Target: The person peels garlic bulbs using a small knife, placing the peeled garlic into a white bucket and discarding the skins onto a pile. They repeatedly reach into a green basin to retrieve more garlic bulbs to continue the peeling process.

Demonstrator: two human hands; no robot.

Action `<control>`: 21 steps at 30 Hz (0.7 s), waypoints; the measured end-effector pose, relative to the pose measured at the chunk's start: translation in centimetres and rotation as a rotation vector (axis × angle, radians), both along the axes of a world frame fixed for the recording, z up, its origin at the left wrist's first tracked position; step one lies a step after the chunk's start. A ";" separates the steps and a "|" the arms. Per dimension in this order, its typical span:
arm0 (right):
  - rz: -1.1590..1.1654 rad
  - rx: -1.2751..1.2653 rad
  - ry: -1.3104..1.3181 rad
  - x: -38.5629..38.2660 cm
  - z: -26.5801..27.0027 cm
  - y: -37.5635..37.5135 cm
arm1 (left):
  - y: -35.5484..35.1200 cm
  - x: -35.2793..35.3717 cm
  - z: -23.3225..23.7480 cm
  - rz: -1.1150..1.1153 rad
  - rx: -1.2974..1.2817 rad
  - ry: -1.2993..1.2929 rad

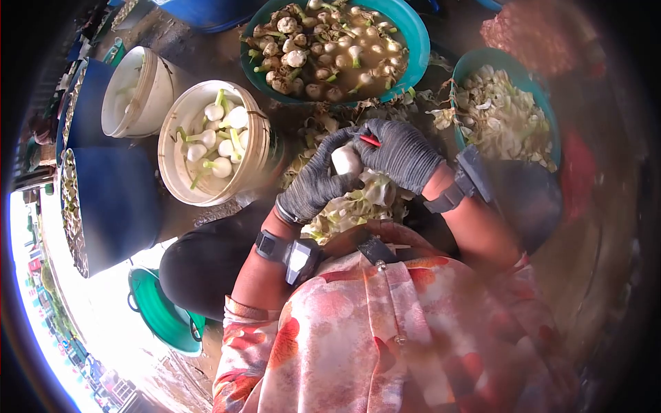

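**A:** Where is the thing being worked on?

**B:** The small white round bulb point(345, 160) sits between the two hands, in front of the person's chest. The left hand point(313, 184), in a dark knitted glove, is curled closed around it, with the fingers wrapping it from below.

**A:** And the other hand?

**B:** The right hand point(403, 155), gloved the same way, is closed on a thin red tool point(370, 140). It rests at the top of the bulb, and its working end is hidden. I take it for a small blade.

**A:** Which step is this?

**B:** Trimming or skinning, I judge, and the side of the bulb that shows already looks clean. The next move calls for a slight turn of the bulb in the left hand and a shallow stroke that stays clear of the left thumb.

**A:** What's around them?

**B:** Under both hands is a heap of pale green peelings point(351, 206). Out past the left hand is a white plastic bucket point(164, 148) of cleaned bulbs. Ahead of the hands is a round teal basin point(416, 34) of muddy bulbs in brown water. Beyond the right hand is a second teal basin point(468, 65) holding scraps.
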State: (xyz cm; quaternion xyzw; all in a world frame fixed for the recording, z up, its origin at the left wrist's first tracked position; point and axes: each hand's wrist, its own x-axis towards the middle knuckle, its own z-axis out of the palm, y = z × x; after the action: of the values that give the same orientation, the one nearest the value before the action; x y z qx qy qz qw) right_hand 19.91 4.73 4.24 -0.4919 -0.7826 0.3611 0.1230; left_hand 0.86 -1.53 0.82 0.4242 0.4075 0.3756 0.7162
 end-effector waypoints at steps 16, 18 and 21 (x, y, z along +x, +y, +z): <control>-0.039 -0.089 0.299 -0.1 -3.0 0.0 | 0.0 -0.3 1.0 0.046 0.411 0.398; 0.037 0.106 0.210 -0.2 -3.1 -0.4 | 0.1 -0.3 1.1 0.074 0.391 0.389; -0.076 -0.021 0.259 -0.4 -2.4 -0.1 | 0.2 0.1 0.7 0.143 0.304 0.292</control>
State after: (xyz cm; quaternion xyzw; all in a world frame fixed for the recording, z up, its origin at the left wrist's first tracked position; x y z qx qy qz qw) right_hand 19.53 4.60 1.84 -0.4718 -0.7370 0.4249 0.2316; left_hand 0.95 -1.29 1.52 0.5473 0.4746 0.4171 0.5489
